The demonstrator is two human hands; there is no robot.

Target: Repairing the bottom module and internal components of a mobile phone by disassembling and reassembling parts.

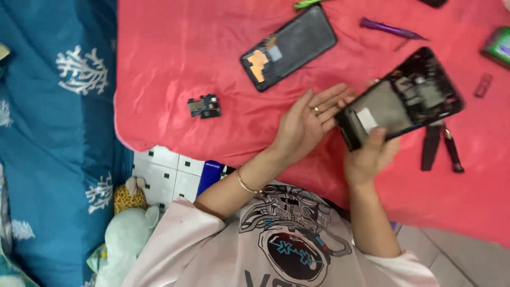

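Note:
My right hand (369,157) grips a black opened phone body (404,98) by its lower edge, tilted above the red cloth (175,48), with its inner parts and a white sticker showing. My left hand (308,119) is open with flat fingers, their tips touching the phone body's left end. It wears a ring and a thin bracelet at the wrist. A second black phone panel (289,45) with an orange patch lies on the cloth beyond the left hand. A small circuit module (204,106) lies to the left.
A purple pry tool (390,29), a green tool (308,4), black tweezers (441,149), a small red piece (483,85) and a green box (499,47) lie on the cloth. Blue coral-patterned fabric (53,133) and soft toys (127,223) are at left.

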